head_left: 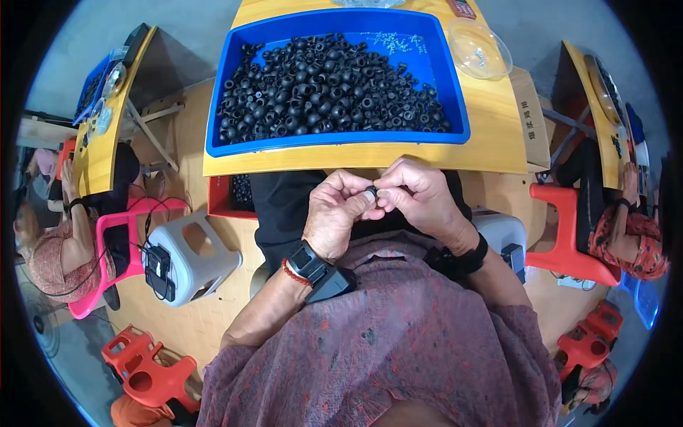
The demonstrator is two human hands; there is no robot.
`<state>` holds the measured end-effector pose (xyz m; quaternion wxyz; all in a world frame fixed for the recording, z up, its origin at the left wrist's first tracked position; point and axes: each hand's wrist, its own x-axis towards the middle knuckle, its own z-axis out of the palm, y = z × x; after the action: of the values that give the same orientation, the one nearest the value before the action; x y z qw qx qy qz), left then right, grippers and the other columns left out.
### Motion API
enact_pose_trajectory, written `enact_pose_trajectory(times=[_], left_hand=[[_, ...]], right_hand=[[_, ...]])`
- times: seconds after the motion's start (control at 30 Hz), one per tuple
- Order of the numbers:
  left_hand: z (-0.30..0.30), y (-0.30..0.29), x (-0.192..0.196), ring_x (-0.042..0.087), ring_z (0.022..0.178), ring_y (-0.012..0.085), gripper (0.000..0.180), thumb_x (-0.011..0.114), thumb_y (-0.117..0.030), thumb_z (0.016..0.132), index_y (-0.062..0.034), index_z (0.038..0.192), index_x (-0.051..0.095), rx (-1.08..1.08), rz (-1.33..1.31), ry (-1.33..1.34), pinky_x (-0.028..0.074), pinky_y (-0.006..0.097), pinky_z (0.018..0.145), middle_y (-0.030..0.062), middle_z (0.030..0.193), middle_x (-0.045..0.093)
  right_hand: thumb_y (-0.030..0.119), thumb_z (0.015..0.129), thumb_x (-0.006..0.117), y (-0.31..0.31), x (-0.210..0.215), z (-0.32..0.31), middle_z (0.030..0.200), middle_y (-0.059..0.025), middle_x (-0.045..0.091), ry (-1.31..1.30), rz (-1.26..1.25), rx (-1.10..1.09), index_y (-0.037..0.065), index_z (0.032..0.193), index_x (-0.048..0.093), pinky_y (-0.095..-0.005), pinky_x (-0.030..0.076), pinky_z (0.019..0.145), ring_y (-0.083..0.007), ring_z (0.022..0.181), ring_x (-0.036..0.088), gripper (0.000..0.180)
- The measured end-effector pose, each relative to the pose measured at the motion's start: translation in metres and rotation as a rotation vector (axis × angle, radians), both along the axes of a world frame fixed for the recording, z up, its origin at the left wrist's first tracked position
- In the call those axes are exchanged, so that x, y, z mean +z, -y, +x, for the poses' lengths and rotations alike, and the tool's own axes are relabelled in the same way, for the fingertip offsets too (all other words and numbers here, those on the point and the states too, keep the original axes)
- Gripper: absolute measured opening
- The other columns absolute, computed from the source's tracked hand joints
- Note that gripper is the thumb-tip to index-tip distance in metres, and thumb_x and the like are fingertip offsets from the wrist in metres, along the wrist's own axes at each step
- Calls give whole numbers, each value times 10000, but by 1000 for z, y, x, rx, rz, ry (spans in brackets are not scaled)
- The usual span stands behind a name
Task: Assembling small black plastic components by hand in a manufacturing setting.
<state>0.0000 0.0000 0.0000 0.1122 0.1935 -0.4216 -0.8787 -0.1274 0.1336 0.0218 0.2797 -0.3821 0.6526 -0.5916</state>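
My left hand (334, 213) and my right hand (421, 198) meet over my lap, just off the table's near edge. Pinched between their thumbs and fingers is a small black round part (371, 191), which looks like plastic. Fingertips cover most of it, so its exact shape is hard to make out. Beyond my hands, a blue tray (334, 144) holds a large heap of black parts (320, 89), some ball-shaped and some hollow like caps or rings. Small silvery pieces, perhaps screws, (395, 43) lie at the tray's far right.
The tray stands on a yellow table (491, 135), beside a clear round dish (478, 57). A red bin (219, 197) with black parts sits beneath. Grey stools (191, 260) flank me. At side tables, a person left (60, 249) and another right (629, 235) are seated.
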Motion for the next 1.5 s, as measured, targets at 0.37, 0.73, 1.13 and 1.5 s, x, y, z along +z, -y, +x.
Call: enact_pose_trajectory(times=[0.37, 0.73, 1.13, 1.5], left_hand=[[-1, 0, -10, 684, 807, 175, 125, 594, 4, 953, -6, 1076, 618, -13, 283, 129, 614, 319, 747, 93, 972, 676], [-1, 1, -22, 664, 917, 201, 138, 575, -50, 968, -29, 1100, 612, 9, 478, 100, 563, 360, 826, 84, 1023, 674], [-9, -2, -8, 676, 857, 201, 136, 593, -93, 968, -10, 1072, 617, 11, 474, 144, 577, 369, 802, 90, 936, 684], [-18, -10, -4, 674, 725, 185, 136, 601, -94, 972, 26, 1011, 652, 65, 242, 195, 590, 339, 713, 101, 861, 693]], right_hand=[[-10, 880, 631, -2, 5, 7, 830, -104, 698, 52, 129, -117, -40, 963, 672, -278, 545, 653, -147, 721, 680, 97], [107, 824, 716, 5, 10, 8, 792, -187, 676, -233, 275, -21, -30, 865, 647, -357, 536, 636, -308, 729, 700, 159], [129, 903, 616, 4, -12, 8, 800, -230, 618, -543, 245, -31, -17, 873, 537, -475, 521, 631, -412, 736, 656, 168], [0, 831, 633, 4, -11, 10, 763, -203, 612, -613, 224, -54, -17, 835, 504, -432, 535, 602, -381, 697, 664, 130]])
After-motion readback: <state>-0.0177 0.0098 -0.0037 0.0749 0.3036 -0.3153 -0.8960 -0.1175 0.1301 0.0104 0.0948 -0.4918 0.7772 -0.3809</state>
